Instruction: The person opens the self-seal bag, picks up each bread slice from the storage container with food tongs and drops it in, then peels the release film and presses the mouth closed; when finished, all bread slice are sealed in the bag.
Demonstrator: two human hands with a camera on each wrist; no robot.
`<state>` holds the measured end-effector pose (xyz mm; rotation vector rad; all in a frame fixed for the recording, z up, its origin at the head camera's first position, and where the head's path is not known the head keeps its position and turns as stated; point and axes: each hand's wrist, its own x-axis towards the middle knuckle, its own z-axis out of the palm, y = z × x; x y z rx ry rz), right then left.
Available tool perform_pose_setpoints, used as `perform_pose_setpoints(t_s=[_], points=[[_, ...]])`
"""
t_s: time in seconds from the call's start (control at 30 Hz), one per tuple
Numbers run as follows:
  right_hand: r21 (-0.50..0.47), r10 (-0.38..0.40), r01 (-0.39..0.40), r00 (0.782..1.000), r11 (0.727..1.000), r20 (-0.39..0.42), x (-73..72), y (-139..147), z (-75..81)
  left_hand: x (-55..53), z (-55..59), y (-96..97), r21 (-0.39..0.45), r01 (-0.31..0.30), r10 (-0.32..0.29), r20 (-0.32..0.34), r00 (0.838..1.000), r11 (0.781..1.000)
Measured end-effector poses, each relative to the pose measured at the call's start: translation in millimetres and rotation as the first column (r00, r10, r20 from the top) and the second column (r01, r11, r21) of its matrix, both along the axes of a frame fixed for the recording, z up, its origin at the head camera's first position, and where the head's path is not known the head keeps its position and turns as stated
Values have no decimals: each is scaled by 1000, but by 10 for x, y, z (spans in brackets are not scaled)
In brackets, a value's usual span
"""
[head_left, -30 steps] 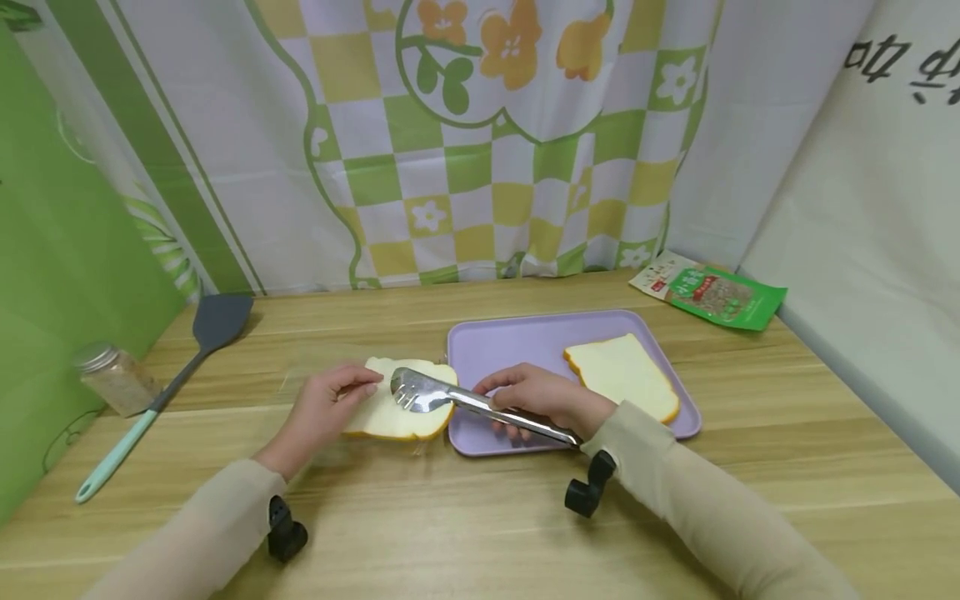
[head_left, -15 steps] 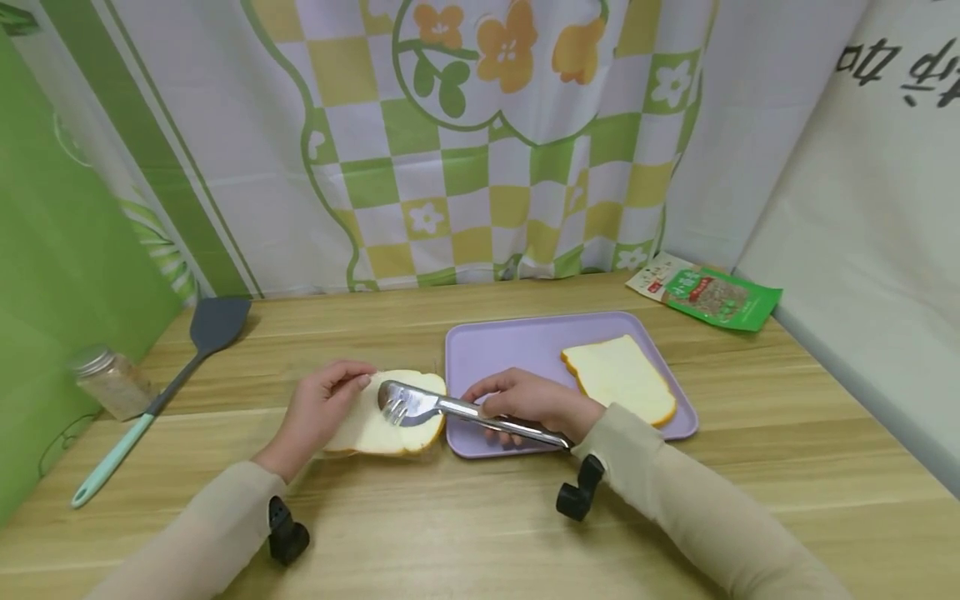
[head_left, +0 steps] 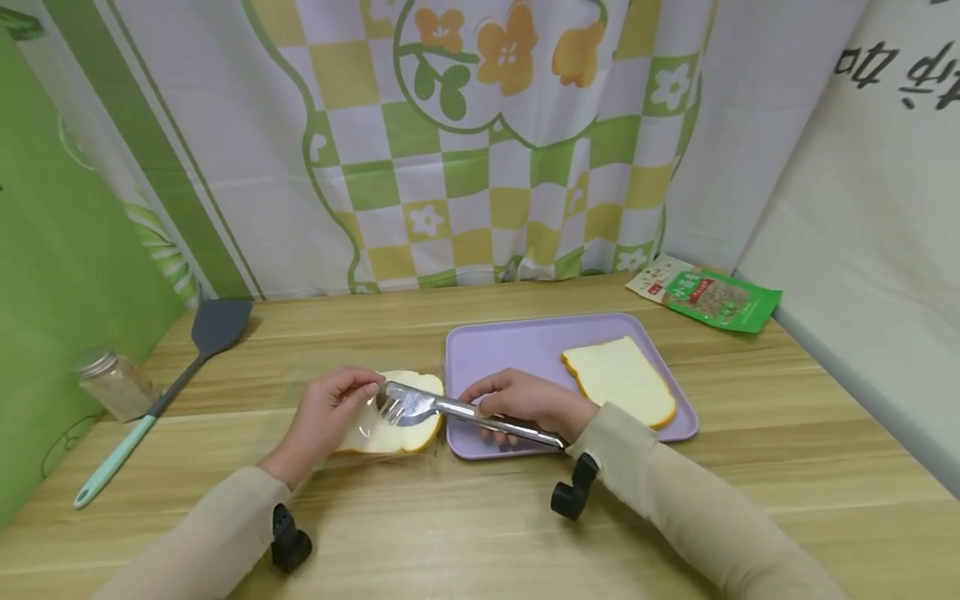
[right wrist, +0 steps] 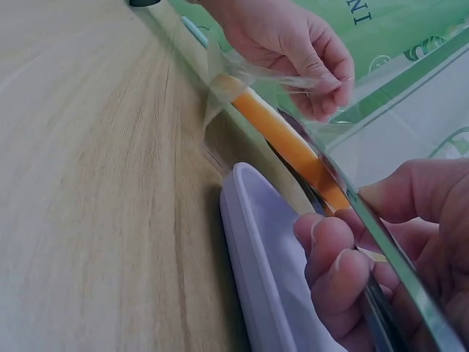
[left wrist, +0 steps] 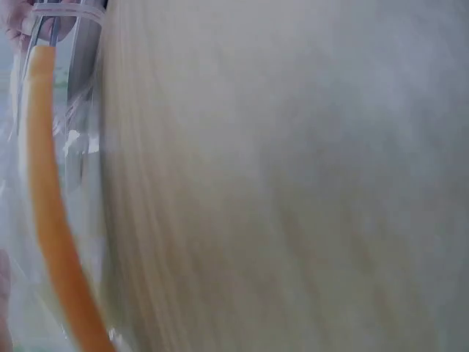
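Note:
My left hand (head_left: 326, 417) pinches the edge of a clear plastic bag (right wrist: 212, 136) between thumb and fingers. A white bread slice (head_left: 416, 437) with an orange-brown crust lies partly inside that bag, and its right end pokes out beside the tray. In my right hand (head_left: 525, 404) I grip metal tongs (head_left: 453, 407), whose slotted head lies over the slice, partly under the film. The right wrist view shows one tong arm on each side of the slice's crust (right wrist: 275, 132). A second bread slice (head_left: 622, 379) rests on the right side of the lilac tray (head_left: 510, 337).
To the left, a spatula (head_left: 176, 387) with a dark head and mint handle lies beside a metal-lidded jar (head_left: 116, 383). A green seed packet (head_left: 708, 293) sits at the back right. Fabric and a green panel border the wooden table (head_left: 450, 533).
The tongs and the slice have shifted left and slightly toward me, further into the bag. My left hand has stayed at the bag's edge. The slice on the tray has not moved.

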<state>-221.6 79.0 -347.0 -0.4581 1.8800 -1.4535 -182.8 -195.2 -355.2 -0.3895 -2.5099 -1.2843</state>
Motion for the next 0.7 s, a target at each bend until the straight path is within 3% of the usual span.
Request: perform_pose_setpoints(t_s=[0.37, 0.5, 0.7], points=[[-19, 37, -37, 999, 999, -12, -17, -28, 30, 2, -4, -3, 12, 24, -24, 3, 1000, 1000], [-12, 25, -26, 999, 1000, -22, -25, -32, 19, -3, -8, 6, 9, 19, -19, -28, 999, 1000], [0, 4, -4, 999, 1000, -32, -38, -96, -19, -13, -21, 60, 45, 64, -60, -90, 994, 997]])
